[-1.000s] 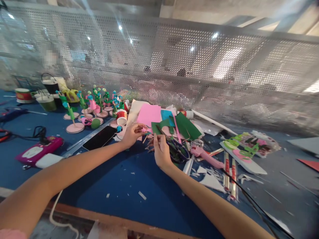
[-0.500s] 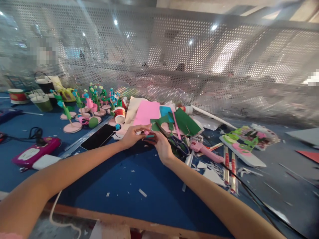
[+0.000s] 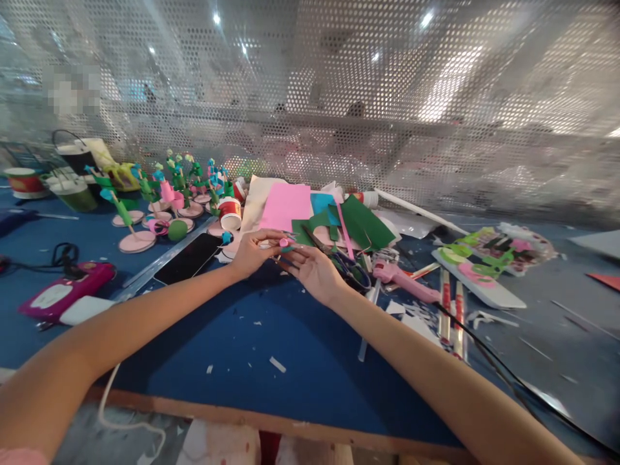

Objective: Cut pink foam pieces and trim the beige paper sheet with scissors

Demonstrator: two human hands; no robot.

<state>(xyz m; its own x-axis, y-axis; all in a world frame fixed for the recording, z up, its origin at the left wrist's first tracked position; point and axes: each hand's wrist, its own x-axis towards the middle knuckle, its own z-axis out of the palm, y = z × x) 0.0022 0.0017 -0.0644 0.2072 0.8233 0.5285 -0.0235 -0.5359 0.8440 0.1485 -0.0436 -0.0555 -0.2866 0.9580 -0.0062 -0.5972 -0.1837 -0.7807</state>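
Both my hands meet above the blue table, around a small pink paper roll (image 3: 283, 243) with a bit of teal at its lower side. My left hand (image 3: 252, 254) is closed, its fingertips pinching the roll from the left. From the right, my right hand (image 3: 316, 272) holds the same piece at its fingertips, palm turned partly up. Just behind the fingers lie a pink sheet (image 3: 287, 205) and dark green sheets (image 3: 365, 229). Scissors with dark blue handles (image 3: 353, 271) rest right of my right hand, beside a pink glue gun (image 3: 404, 282).
Paper flowers on round pink bases (image 3: 137, 242) stand at the left, near a black phone (image 3: 188, 258) and a magenta device (image 3: 68, 290). White scraps (image 3: 416, 326) and glue-stick-like strips (image 3: 444, 310) lie right. A perforated metal screen (image 3: 310, 97) rises behind the table.
My right hand has turned its palm more upward and its fingers have straightened somewhat. The pink roll now shows its round end. The view has tilted slightly down.
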